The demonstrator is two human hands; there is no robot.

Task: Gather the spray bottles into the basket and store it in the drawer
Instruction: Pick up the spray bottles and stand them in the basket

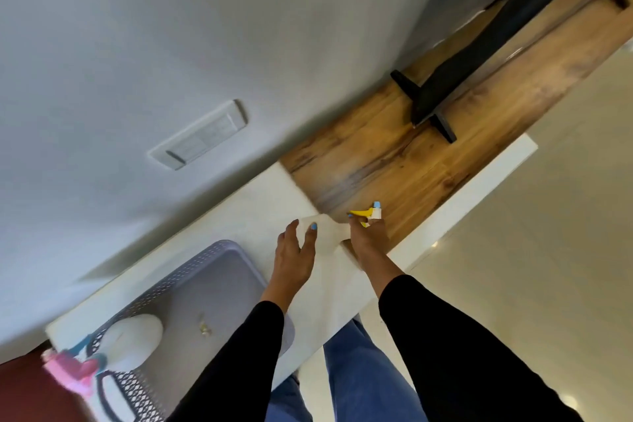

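Note:
A white spray bottle with a yellow trigger and blue nozzle hangs just above the white counter top. My right hand grips its neck below the trigger. My left hand wraps around the bottle's body. To the left stands a grey perforated basket. Inside the basket lies a white spray bottle with a pink and blue head sticking out over the near rim.
A wooden shelf top continues to the right, with a black screen stand on it. A grey wall with a switch plate runs behind. Pale floor lies to the right. Small yellow scraps sit in the basket.

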